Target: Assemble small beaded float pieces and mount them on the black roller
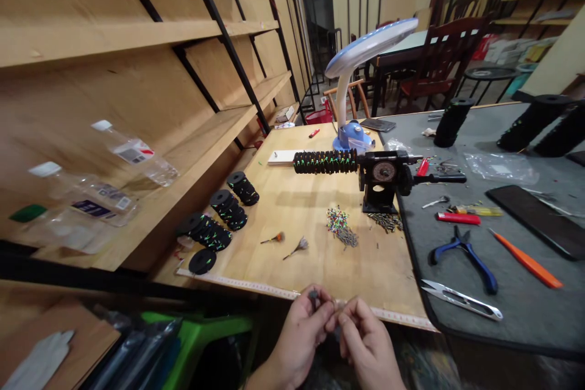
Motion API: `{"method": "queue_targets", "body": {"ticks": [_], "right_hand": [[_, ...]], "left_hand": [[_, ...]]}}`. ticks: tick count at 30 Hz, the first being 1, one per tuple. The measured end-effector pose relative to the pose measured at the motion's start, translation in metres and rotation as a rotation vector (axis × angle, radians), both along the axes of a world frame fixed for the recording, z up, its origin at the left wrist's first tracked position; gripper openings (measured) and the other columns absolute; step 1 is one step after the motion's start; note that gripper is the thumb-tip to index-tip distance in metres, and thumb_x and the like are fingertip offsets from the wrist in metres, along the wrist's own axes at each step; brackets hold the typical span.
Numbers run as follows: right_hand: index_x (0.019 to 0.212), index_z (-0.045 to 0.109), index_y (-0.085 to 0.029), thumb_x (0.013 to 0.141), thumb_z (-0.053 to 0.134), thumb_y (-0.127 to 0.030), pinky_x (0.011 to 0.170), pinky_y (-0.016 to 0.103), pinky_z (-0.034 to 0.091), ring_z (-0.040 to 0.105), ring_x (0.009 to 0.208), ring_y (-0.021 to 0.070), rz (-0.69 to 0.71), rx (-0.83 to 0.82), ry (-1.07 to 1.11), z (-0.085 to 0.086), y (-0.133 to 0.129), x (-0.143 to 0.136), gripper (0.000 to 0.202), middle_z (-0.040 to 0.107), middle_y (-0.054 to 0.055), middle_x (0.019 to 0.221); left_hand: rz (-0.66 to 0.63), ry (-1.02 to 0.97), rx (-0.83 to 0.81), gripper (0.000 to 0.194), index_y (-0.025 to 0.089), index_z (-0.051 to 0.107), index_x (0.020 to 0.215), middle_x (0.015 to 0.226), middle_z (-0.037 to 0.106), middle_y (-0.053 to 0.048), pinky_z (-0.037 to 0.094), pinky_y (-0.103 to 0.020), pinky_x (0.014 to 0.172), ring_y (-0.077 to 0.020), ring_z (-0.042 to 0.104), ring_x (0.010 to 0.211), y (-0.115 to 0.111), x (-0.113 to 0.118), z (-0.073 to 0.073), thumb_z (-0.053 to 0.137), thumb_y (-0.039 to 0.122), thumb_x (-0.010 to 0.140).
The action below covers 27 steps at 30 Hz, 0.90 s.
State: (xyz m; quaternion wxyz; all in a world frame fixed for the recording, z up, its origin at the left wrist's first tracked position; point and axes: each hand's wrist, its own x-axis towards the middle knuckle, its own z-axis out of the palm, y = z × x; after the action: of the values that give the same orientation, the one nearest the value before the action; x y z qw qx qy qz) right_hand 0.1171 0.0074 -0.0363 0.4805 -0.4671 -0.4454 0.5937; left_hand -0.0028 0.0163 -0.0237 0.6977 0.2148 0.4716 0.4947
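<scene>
Both my hands meet at the table's front edge, fingertips nearly touching. My left hand (305, 332) is closed, with a small dark grey piece (313, 296) showing between its fingers; its exact kind is too small to tell. Thumb and forefinger of my right hand (365, 341) are pinched together beside it, and whatever they hold is hidden. Ahead on the wood lie an orange-tipped tuft (276, 237) and a grey tuft (299, 247), each with a thin dark stem. Farther right are a heap of coloured beads (337, 218) and a heap of small grey metal pieces (347, 237).
A black hand-crank winder (384, 177) carries a row of black foam spools (325, 162). More foam spools (208, 231) stand at left. On the grey mat (457, 268) lie blue pliers (465, 253), thread snips (461, 300), an orange tool (525, 259) and a red lighter (458, 218). A lamp (351, 131) rises behind.
</scene>
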Motion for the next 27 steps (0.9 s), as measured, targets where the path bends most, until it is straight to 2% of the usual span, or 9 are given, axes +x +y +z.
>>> {"method": "queue_targets", "body": {"ticks": [6,13,20,27], "right_hand": [[0.068,0.055,-0.02,0.082,0.056,-0.06,0.04,0.02,0.03,0.039,0.041,0.0089,0.013,-0.034,0.029,0.002,0.002,-0.004,0.043,0.048,-0.006,0.049],[0.07,0.053,-0.02,0.085,0.054,-0.057,0.041,0.02,0.033,0.042,0.043,0.0087,0.106,-0.013,0.029,-0.001,0.008,-0.005,0.04,0.051,-0.005,0.055],[0.069,0.051,-0.021,0.083,0.055,-0.059,0.04,0.02,0.031,0.042,0.042,0.009,0.119,-0.025,0.028,0.001,0.009,-0.007,0.041,0.051,-0.006,0.054],[0.068,0.051,-0.021,0.082,0.057,-0.056,0.04,0.019,0.032,0.043,0.042,0.0093,0.123,-0.056,0.059,0.0,0.011,-0.01,0.038,0.051,-0.006,0.052]], "left_hand": [[0.009,0.029,0.026,0.033,0.017,0.052,0.076,0.061,0.049,0.006,0.028,-0.017,0.049,-0.0052,0.041,0.052,0.0,-0.005,-0.004,0.079,0.033,0.069],[-0.007,0.068,0.038,0.031,0.017,0.051,0.077,0.061,0.049,0.006,0.025,-0.018,0.047,-0.0051,0.038,0.05,0.0,-0.009,-0.012,0.076,0.034,0.072],[0.022,0.03,0.021,0.035,0.017,0.051,0.075,0.058,0.047,0.007,0.025,-0.018,0.047,-0.0053,0.039,0.049,0.002,-0.01,-0.006,0.081,0.034,0.066],[0.019,0.016,0.046,0.035,0.016,0.052,0.075,0.06,0.048,0.006,0.028,-0.018,0.048,-0.005,0.04,0.049,0.003,-0.01,-0.004,0.081,0.033,0.067]]}}
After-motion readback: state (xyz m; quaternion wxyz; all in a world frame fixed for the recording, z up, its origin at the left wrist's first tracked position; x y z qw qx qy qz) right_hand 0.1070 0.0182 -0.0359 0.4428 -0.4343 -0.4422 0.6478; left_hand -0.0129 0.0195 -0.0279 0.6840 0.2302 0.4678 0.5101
